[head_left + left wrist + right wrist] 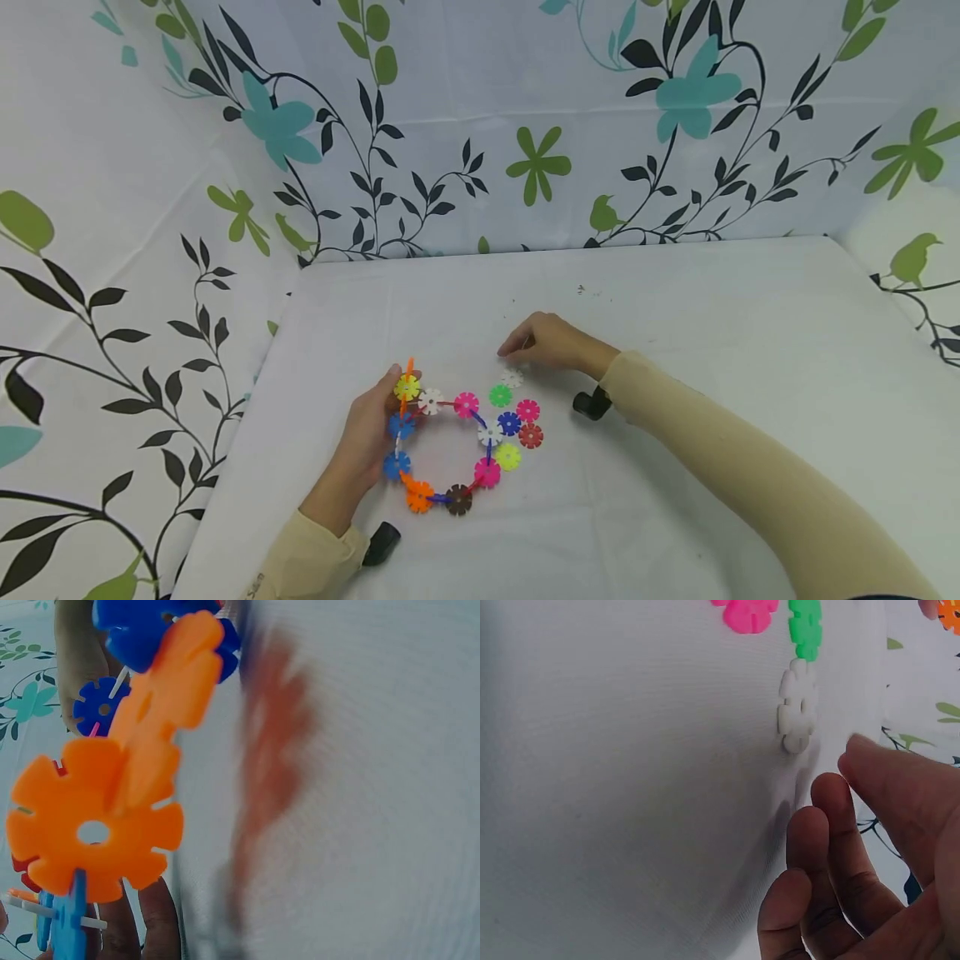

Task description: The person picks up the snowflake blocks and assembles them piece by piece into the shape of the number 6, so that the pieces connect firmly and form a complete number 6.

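Note:
My left hand (366,435) grips the left side of a ring of linked, notched flower-shaped plastic discs in mixed colours, near a yellow disc (406,387) and a blue disc (401,426). In the left wrist view a large orange disc (45,832) of the ring hides much of that hand's fingers. Just beyond a loose white disc (512,377) is my right hand (551,340), fingers loosely bent and holding nothing. The right wrist view shows its thumb apart from the fingers, with the white disc (795,712) lying flat near the fingertips.
Several loose discs, among them a green disc (500,395), a red disc (531,436) and a yellow-green disc (507,456), lie right of the ring on the white table (675,308). Patterned cloth (450,108) hangs behind and at the sides. Each wrist carries a black camera (592,404).

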Available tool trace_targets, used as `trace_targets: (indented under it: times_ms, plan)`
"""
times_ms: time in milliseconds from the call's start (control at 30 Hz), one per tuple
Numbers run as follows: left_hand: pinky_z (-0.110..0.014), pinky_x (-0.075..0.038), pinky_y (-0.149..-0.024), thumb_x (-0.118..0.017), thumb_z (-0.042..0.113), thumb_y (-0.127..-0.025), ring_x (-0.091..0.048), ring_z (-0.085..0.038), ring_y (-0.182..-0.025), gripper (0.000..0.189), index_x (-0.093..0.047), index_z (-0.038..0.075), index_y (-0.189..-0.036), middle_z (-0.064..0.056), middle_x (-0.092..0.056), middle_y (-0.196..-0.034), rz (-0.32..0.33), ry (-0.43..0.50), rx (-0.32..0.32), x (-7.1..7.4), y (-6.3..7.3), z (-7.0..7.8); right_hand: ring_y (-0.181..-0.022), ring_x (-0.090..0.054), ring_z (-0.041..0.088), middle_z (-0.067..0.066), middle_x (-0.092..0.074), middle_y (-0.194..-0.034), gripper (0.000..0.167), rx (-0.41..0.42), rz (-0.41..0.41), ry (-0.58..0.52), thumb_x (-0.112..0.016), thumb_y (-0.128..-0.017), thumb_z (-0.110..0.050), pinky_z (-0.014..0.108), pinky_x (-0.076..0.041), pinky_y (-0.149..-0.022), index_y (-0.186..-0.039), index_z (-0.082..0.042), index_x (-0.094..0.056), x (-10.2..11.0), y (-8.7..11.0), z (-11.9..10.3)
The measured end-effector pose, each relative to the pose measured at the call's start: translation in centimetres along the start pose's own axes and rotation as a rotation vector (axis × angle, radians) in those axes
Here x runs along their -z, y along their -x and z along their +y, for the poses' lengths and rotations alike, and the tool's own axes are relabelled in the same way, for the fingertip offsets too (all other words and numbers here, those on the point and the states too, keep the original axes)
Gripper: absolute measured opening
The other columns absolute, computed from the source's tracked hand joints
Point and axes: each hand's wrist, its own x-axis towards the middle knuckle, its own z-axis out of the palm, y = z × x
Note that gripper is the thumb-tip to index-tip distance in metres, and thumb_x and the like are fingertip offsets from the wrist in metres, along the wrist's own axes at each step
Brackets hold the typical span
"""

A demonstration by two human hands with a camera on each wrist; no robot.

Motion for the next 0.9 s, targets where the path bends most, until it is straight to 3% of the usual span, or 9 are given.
trace_targets:
  times_ms: [100, 333, 667, 900]
  plan:
    - [-0.061, -0.009, -0.119, -0.045, 0.062, -0.101, -0.021, -0.033, -0.15, 0.07, -0.057, 0.008, -0.144, -0.012, -0.044, -0.152, 0.005, 0.025, 0.011, 0.0, 0.2, 0.1, -0.095, -0.065, 0.015, -0.006, -0.073, -0.102, 0.023, -0.025, -0.034, 0.001, -0.08, -0.089, -0.021, 0.03, -0.055, -0.086, -0.112, -0.017, -0.079, -0.2, 0.3, 0.0]
    - [-0.061, -0.009, -0.119, -0.048, 0.061, -0.1, -0.02, -0.035, -0.15, 0.07, -0.053, 0.009, -0.146, -0.014, -0.033, -0.16, -0.008, 0.008, 0.004, -0.1, 0.2, 0.2, -0.095, -0.062, 0.015, -0.008, -0.069, -0.102, 0.031, -0.048, -0.038, 0.103, -0.087, -0.081, -0.021, 0.029, -0.055, -0.083, -0.111, -0.021, -0.078, -0.8, 0.8, -0.2]
    - [-0.062, -0.011, -0.119, -0.05, 0.06, -0.1, -0.018, -0.036, -0.151, 0.068, -0.053, 0.01, -0.146, -0.013, -0.029, -0.162, -0.003, -0.01, -0.007, -0.4, 0.2, 0.2, -0.09, -0.061, 0.016, -0.008, -0.067, -0.095, 0.02, -0.009, -0.029, 0.17, -0.086, -0.082, -0.018, 0.032, -0.054, -0.082, -0.097, -0.022, -0.075, -0.6, 0.8, -0.4]
    - [-0.057, -0.02, -0.118, -0.059, 0.054, -0.099, -0.027, -0.031, -0.148, 0.063, -0.059, 0.007, -0.141, -0.008, -0.044, -0.155, 0.02, -0.025, -0.041, -0.7, 0.1, 0.1, -0.084, -0.062, 0.016, -0.006, -0.067, -0.087, 0.011, 0.027, 0.014, 0.154, -0.083, -0.086, -0.021, 0.03, -0.054, -0.075, -0.089, -0.02, -0.073, 0.0, 0.5, -1.3]
